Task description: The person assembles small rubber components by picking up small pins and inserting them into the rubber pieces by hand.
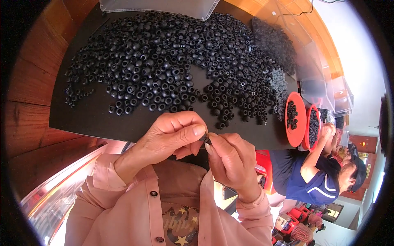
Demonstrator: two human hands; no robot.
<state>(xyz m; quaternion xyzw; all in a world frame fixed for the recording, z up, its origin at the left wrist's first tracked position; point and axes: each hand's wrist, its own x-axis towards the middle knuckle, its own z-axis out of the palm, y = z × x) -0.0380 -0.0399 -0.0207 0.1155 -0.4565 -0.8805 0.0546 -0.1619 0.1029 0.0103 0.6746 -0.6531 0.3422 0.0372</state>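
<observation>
wood table point(28, 90) | black mat point(98, 119) | bright daylight rt side

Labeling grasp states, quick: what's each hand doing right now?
Left hand: closed, pinching a small black rubber piece.
Right hand: closed, pinching the same piece.

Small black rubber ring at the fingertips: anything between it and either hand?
Nothing visible. The small black rubber ring is pinched directly between the left hand and right hand, bare fingertips touching it, held above the near edge of the black mat.
</observation>
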